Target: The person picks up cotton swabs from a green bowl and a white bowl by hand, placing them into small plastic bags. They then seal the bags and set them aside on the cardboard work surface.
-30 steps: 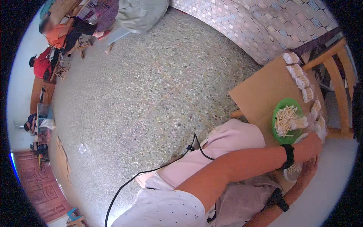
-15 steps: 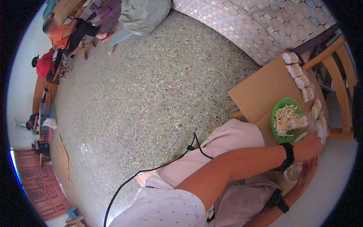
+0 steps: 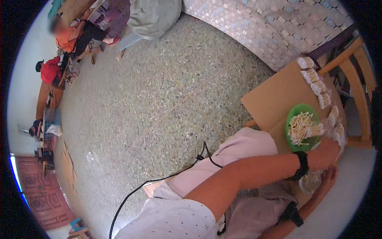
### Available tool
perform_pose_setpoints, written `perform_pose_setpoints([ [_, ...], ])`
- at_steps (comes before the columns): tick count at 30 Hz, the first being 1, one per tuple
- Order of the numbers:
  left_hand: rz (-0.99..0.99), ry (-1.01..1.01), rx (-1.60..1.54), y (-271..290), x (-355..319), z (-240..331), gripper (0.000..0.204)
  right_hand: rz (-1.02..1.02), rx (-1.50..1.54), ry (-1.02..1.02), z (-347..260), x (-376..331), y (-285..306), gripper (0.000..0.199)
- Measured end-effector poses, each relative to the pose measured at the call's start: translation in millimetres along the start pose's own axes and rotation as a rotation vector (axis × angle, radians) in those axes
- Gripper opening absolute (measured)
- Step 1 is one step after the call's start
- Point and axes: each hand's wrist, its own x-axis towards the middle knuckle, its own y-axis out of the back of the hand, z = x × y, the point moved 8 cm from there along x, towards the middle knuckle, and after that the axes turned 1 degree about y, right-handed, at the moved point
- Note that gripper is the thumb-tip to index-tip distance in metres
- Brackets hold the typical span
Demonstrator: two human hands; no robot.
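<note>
My left hand (image 3: 327, 153) reaches across to the right edge of the cardboard, beside a clear plastic bag (image 3: 339, 134) with white contents. Its fingertips are turned away and hidden, so its grip does not show. Below it, my right hand (image 3: 329, 177) has fingers apart, next to a round clear tub (image 3: 309, 183) partly covered by my left wrist. Just beyond my left hand stands a green bowl (image 3: 291, 140) of loose cotton swabs (image 3: 298, 124). A bundle of swabs (image 3: 315, 130) lies over the bowl's right side.
Several bagged swab bundles (image 3: 311, 76) line the right side of the cardboard (image 3: 270, 97). A wooden chair (image 3: 360, 91) stands at the right, and a patterned cloth (image 3: 270, 28) hangs behind. A black cable (image 3: 147, 184) crosses my lap. Other people (image 3: 69, 38) sit at the far left.
My right hand has drawn apart from my left and its fingers have spread by the clear tub. My left hand has shifted slightly right, toward the plastic bag.
</note>
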Motion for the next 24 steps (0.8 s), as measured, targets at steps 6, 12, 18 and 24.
perform_pose_setpoints([
  [6,-0.023,0.119,-0.228,-5.9,5.2,-3.1,0.023,-0.196,0.128,0.216,-16.9,-2.8,-23.6,0.057],
  [12,-0.036,0.274,-0.442,-9.5,7.9,-8.7,0.022,-0.142,-0.277,0.215,0.6,-13.7,-25.3,0.067],
  [18,-0.002,0.255,-0.217,-2.7,10.1,-8.3,0.022,0.094,-0.367,0.258,-18.0,-13.8,-9.1,0.072],
  [24,0.107,-0.323,-0.015,30.8,-9.1,23.2,0.027,0.012,-0.506,0.497,-74.6,-47.0,-48.8,0.074],
])
